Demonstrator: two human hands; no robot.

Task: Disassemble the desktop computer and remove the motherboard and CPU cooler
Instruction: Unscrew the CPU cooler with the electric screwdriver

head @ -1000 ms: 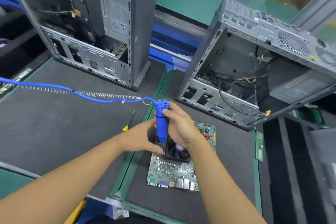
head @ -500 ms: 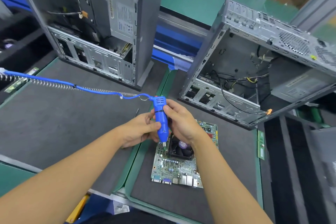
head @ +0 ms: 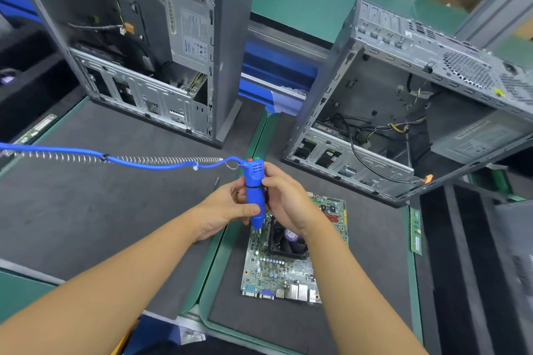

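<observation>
We grip the driver [head: 255,190] upright, left hand [head: 222,209] low, right hand [head: 290,204] higher. Tip points down at the left edge of the cooler [head: 288,241]; board [head: 277,272] lies flat on the mat [head: 377,268], near side of the right case [head: 383,66].

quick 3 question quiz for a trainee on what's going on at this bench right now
1. True or false: the motherboard is inside a case.
2. The left hand and right hand both grip what? A the blue screwdriver; B a loose cable; C a case panel.
3. Fill in: the CPU cooler sits ___ the motherboard.

Key: 1 false, it lies flat on the mat; 2 A; 3 on.
</observation>
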